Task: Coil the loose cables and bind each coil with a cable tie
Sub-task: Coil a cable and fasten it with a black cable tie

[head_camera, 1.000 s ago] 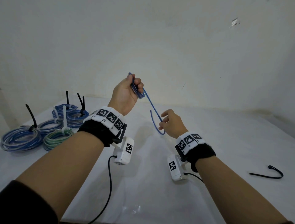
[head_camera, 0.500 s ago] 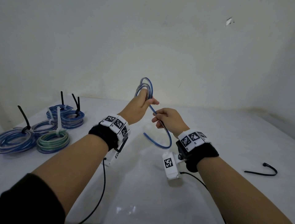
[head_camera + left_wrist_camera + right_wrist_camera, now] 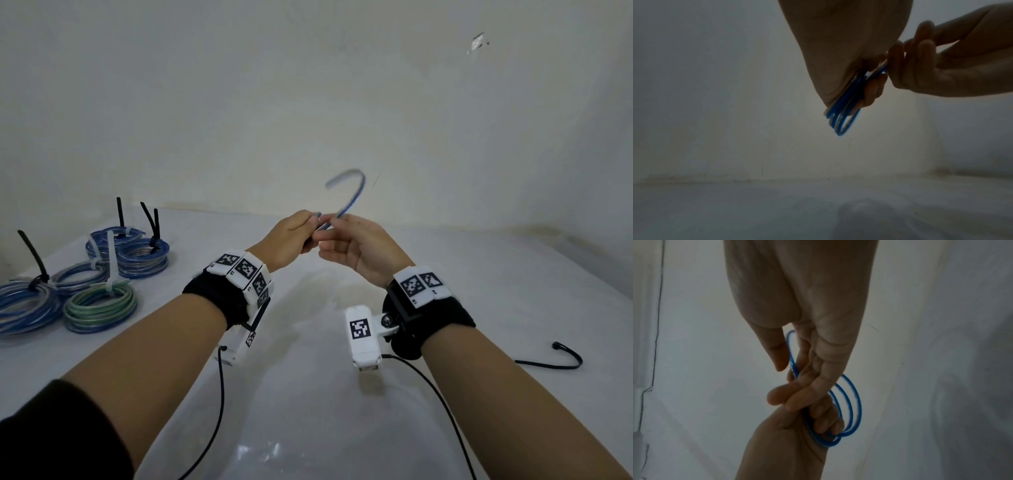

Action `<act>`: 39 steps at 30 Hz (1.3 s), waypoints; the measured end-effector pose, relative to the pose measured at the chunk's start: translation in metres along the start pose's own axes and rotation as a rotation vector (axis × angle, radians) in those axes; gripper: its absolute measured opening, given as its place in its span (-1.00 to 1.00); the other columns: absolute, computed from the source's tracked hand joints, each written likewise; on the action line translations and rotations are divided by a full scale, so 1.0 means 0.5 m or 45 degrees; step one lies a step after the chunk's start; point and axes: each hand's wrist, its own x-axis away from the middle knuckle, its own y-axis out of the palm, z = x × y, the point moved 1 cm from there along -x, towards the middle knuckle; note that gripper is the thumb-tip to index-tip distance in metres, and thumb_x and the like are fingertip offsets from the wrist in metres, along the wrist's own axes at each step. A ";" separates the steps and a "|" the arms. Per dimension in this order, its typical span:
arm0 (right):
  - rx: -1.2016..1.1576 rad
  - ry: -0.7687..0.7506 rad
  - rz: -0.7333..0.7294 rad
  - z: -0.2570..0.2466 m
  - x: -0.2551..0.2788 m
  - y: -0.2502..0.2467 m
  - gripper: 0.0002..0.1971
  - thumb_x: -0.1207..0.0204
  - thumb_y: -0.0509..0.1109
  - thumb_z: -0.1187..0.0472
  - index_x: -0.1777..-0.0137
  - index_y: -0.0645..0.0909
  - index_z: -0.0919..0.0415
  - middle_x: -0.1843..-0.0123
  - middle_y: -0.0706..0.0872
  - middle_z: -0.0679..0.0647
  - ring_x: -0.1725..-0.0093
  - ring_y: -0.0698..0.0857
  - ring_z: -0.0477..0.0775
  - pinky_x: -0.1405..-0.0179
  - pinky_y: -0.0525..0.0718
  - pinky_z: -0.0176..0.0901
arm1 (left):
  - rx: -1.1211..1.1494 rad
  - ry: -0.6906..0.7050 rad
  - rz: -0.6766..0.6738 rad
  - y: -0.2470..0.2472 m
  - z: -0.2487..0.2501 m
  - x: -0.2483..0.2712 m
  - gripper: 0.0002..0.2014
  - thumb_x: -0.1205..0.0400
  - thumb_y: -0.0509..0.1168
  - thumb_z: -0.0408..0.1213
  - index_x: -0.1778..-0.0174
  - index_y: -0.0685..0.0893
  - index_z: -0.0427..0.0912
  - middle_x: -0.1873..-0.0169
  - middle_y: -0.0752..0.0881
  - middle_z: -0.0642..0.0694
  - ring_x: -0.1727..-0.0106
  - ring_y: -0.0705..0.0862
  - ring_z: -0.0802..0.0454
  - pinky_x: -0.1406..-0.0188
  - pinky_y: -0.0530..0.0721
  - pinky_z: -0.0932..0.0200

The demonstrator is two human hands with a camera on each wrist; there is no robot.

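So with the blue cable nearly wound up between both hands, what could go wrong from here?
1. The blue cable has a free tail curving up blurred; it may spring out of the loops.
2. The left hand alone pinches the loops; they could splay when the right hand lets go.
3. The loose black cable tie lies apart on the table, so fetching it likely means a one-handed hold.

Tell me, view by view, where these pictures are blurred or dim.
Head view: the free end of the blue cable is smeared by motion; the bound coils stay sharp. Left wrist view: dim, the left hand backlit, the loops soft. Right wrist view: dim, the loops beyond the right hand slightly blurred.
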 end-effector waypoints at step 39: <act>0.452 -0.271 0.153 0.040 -0.007 -0.001 -0.74 -0.64 0.06 0.53 -0.13 0.57 0.43 0.07 0.66 0.35 0.33 0.71 0.06 0.20 0.79 -0.18 | 1.174 -0.058 0.194 -0.009 0.057 -0.033 -0.72 -0.78 -0.07 -0.26 0.19 0.45 -0.19 0.51 0.47 0.03 0.50 0.42 0.13 0.24 0.52 0.22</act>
